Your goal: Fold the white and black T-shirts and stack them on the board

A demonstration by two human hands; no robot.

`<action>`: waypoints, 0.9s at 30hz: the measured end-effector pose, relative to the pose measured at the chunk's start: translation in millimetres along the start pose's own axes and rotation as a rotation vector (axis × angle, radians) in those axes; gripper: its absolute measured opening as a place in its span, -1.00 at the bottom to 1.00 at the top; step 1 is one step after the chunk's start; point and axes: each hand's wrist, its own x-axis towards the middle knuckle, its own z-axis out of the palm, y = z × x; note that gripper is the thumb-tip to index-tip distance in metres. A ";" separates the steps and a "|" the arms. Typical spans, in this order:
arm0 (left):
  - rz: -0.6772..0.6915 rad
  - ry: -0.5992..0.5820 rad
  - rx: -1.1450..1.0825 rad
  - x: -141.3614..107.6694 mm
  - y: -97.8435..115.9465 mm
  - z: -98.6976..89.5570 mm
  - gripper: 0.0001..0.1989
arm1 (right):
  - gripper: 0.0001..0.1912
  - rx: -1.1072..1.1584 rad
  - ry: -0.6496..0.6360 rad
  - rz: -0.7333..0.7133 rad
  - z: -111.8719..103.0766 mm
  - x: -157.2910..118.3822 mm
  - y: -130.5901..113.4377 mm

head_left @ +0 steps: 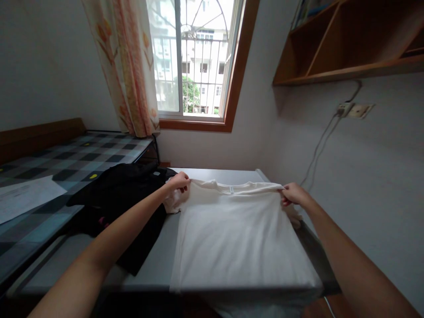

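Note:
A white T-shirt (235,234) lies spread over the table, its neckline toward the far side and its lower part hanging over the front edge. My left hand (179,181) pinches the shirt at its left shoulder area. At the opposite shoulder, my right hand (294,194) grips the cloth between thumb and fingers. Between the two hands the collar is drawn fairly straight, with a small label showing inside the neck. The sleeves hang bunched beyond each hand.
Black clothing (132,198) is heaped on the left of the white table (159,260). Further left, a bed with a checked cover (99,152) holds a paper sheet (29,194). A wooden shelf (351,70) and a socket with cables (346,109) are on the right wall.

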 end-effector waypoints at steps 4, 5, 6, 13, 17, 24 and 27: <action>-0.006 0.010 -0.650 -11.1 6.4 -13.5 -0.80 | -0.82 0.569 0.446 -0.121 4.0 -15.0 6.8; 0.052 0.089 -0.761 -13.3 10.1 -15.8 -0.80 | -0.80 0.656 0.589 -0.182 3.5 -16.1 4.8; 0.124 0.174 -0.825 -13.8 14.7 -17.4 -0.80 | -0.78 0.700 0.705 -0.223 1.8 -14.4 1.5; 0.302 0.693 -0.457 44.4 38.5 4.6 -0.72 | -0.56 0.345 1.024 -0.381 -0.6 64.3 -33.4; 0.153 0.450 0.121 78.7 14.1 49.4 -0.42 | -0.24 -0.080 0.542 -0.290 37.9 102.8 -22.4; 0.103 0.279 0.517 86.7 -26.5 84.7 -0.36 | -0.35 -0.612 0.137 -0.122 76.2 104.6 39.2; 0.110 0.228 0.579 88.0 -30.5 71.1 -0.42 | -0.36 -0.629 0.133 -0.086 74.2 99.1 52.1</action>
